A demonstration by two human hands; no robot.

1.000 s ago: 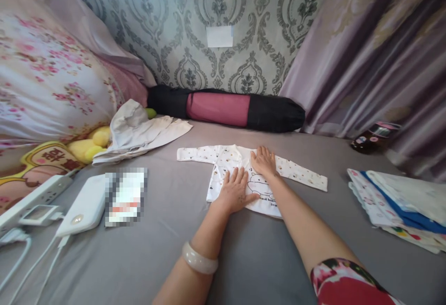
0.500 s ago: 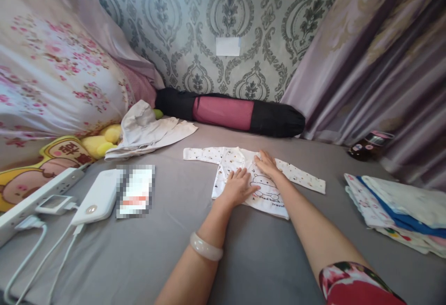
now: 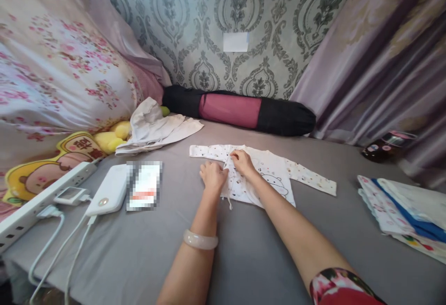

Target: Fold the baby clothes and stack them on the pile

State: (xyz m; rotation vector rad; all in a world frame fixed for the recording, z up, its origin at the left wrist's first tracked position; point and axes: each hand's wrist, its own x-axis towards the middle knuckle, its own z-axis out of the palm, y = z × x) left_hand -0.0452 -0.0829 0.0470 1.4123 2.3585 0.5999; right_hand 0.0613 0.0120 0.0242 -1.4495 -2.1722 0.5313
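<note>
A small white baby shirt [image 3: 275, 184] with a printed cartoon animal and speckled sleeves lies on the grey sheet, its sleeves stretched out to both sides. At its left side edge, my left hand [image 3: 213, 176] is closed with thumb and fingers on the cloth. Just right of it, my right hand [image 3: 243, 162] pinches the shirt's front below the left shoulder, where the fabric is bunched. A thin white tie string [image 3: 230, 204] hangs from the lower left part of the shirt. Forearms cover part of the print.
Folded clothes [image 3: 407, 203] are stacked at the right, with a dark jar [image 3: 383, 147] behind. A black and pink long bag [image 3: 230, 110] lies along the wall. At the left are a power strip [image 3: 45, 191], a power bank [image 3: 109, 191], a blurred-out flat object [image 3: 144, 186] and crumpled pale cloth [image 3: 156, 131].
Both hands have moved left from lying flat on the shirt's front to its left edge, and their fingers have closed on the cloth. The view has shifted slightly.
</note>
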